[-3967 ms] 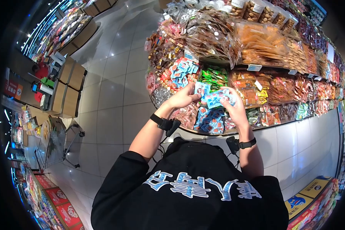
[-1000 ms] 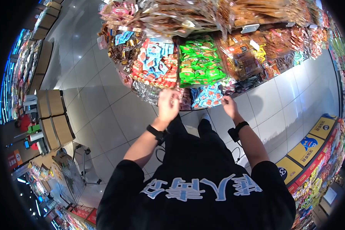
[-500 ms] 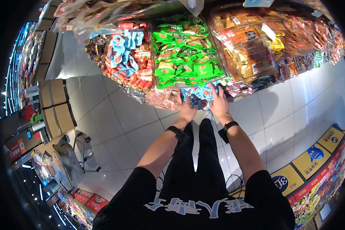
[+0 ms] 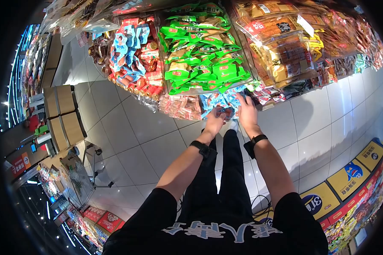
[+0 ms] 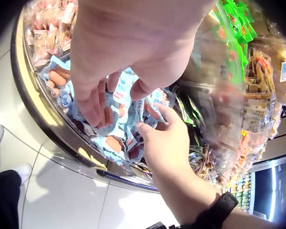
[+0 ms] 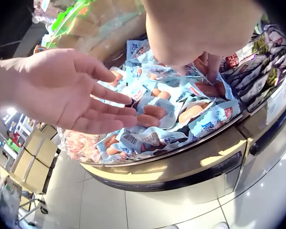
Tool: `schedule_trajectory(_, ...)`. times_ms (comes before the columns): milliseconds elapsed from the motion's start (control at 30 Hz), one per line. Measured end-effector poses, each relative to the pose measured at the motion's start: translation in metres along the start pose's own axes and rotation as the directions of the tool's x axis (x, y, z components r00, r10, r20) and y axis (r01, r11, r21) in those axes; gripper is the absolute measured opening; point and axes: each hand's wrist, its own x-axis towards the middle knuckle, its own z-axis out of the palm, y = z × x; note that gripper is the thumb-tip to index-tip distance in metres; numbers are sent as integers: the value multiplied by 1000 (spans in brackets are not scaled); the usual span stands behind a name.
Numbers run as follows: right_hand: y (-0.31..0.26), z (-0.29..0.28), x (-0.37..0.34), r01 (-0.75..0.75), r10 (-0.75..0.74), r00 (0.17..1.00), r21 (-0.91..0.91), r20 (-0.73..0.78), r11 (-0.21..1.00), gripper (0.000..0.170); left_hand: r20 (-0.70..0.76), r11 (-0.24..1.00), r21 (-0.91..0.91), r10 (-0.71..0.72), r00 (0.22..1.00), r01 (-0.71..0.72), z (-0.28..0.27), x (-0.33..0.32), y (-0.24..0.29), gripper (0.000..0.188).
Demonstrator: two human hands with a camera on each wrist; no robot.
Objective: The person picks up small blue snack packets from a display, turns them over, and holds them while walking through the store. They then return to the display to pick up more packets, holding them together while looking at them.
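Blue-and-clear packets of small brown sausages (image 4: pixel 215 100) fill a bin at the display's front edge. My left hand (image 4: pixel 215 120) is over their left side; in the right wrist view this left hand (image 6: pixel 62 93) shows its palm, with nearly straight fingertips against the sausage packets (image 6: pixel 155 112). On the right side of the bin is my right hand (image 4: pixel 247 112), fingers pointing down. In the left wrist view the right hand (image 5: pixel 169 143) has its thumb and forefinger apart, touching the packets (image 5: pixel 113 143). Neither hand lifts a packet.
Green packets (image 4: pixel 204 59) lie behind the bin, with red and blue packets (image 4: pixel 136 55) to their left and large brown packs (image 4: pixel 281 51) to their right. Pink packets (image 4: pixel 179 106) adjoin on the left. Stacked cartons (image 4: pixel 64 112) and a cart (image 4: pixel 78 174) stand farther left.
Both hands have come down from above the display to the sausage bin. The two blue packets held between them earlier are out of the hands. The head view has shifted closer to the bins.
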Motion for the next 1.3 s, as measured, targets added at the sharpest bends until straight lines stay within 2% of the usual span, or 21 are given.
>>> schedule_trajectory(67,9,4,-4,-27,32,997,84,-69,996,45,72,1000,21,-22,997,20,-1,0,3,38)
schedule_trajectory(200,10,-9,-5,-96,112,993,272,-43,958,43,195,996,-57,-52,979,64,-4,8,-1,38)
schedule_trajectory(300,6,-16,-12,20,28,984,266,-176,964,45,282,946,-186,-208,936,267,-6,10,-2,50)
schedule_trajectory(400,-24,-23,-26,86,-26,987,391,-158,916,47,569,785,-364,-239,787,502,-5,-6,25,60)
schedule_trajectory(500,-46,-14,-39,151,-154,988,356,-19,922,48,591,653,-593,-45,805,472,-3,-6,23,62)
schedule_trajectory(533,-55,-18,-45,-119,13,974,458,228,881,48,549,707,-586,-14,836,397,-4,-10,26,55)
schedule_trajectory(633,-61,-21,-40,211,-235,968,213,93,954,50,394,803,-537,-33,919,259,-18,-2,19,39)
schedule_trajectory(667,-56,-18,-41,194,-233,962,243,142,950,48,419,802,-535,-21,908,266,-28,0,17,34)
schedule_trajectory(767,-46,-15,-39,18,-189,951,564,246,825,45,375,823,-513,-42,926,245,-37,-7,24,32)
schedule_trajectory(800,-47,-16,-38,43,-205,947,536,246,843,44,365,804,-532,-66,929,266,-40,-9,24,33)
schedule_trajectory(900,-52,-9,-28,253,-311,940,327,140,910,49,399,757,-605,21,917,246,-46,-8,15,32)
schedule_trajectory(933,-57,-11,-26,251,-324,931,355,166,901,53,424,762,-602,52,904,239,-48,-9,14,31)
schedule_trajectory(1033,-60,-11,-22,121,-279,943,594,181,795,55,395,787,-569,5,919,241,-59,-8,7,40)
schedule_trajectory(1067,-58,-12,-18,180,-280,956,581,87,793,54,368,801,-550,-23,930,237,-63,-8,4,43)
schedule_trajectory(1100,-55,-5,-17,107,-155,987,577,34,810,49,337,814,-532,-51,940,235,-66,-11,5,47)
schedule_trajectory(1167,-44,6,-10,91,-81,995,211,-57,973,41,312,820,-517,-88,946,247,-71,-14,5,52)
schedule_trajectory(1200,-43,10,-5,82,-75,994,98,-80,992,39,319,813,-520,-99,943,261,-72,-15,4,54)
schedule_trajectory(1300,-37,18,1,69,-70,998,-97,-2,993,42,297,818,-508,-127,946,269,-74,-19,1,52)
